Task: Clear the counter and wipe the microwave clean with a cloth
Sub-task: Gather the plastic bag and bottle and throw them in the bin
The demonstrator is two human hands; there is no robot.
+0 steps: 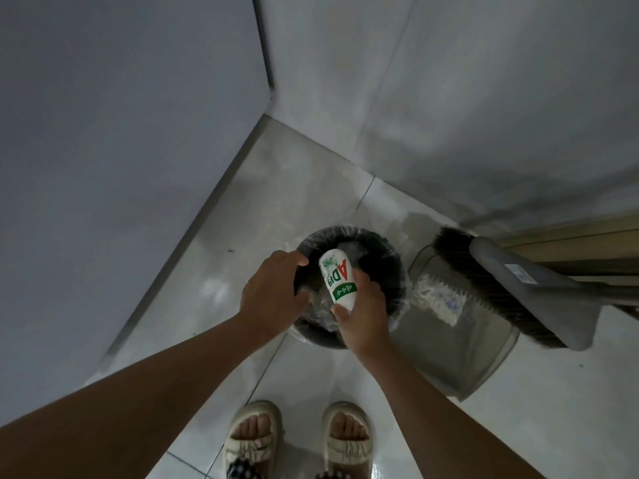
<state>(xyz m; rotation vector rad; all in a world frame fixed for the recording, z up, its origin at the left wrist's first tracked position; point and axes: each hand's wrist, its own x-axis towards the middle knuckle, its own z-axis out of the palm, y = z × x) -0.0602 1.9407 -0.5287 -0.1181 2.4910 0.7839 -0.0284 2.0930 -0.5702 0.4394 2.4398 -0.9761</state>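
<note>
I am standing over the bin (349, 288), a dark round one lined with a clear plastic bag, set on the pale tiled floor (294, 188) near a wall corner. My right hand (363, 305) pinches a small white bottle (338, 283) by its lower end, fingers and thumb curled round it, so the bottle points away from me and sits right over the bin's mouth. My left hand (271, 292) rests at the near-left rim of the bin, fingers bent down over the edge; I cannot tell whether it is gripping the liner or only steadying the rim.

I take this as the clearing step: the bottle looks like rubbish brought from the counter, and it is about to be thrown away. Neither the counter, the microwave nor any cloth is in view here, so wiping looks not yet begun.

The next move asks little: loosen the right fingers so the bottle drops inside, keeping it centred so it does not hit the rim or drag the bag down. Just to the right stand a dustpan (460, 326) and a broom (518, 288), close enough to knock when I pull my arms away.
</note>
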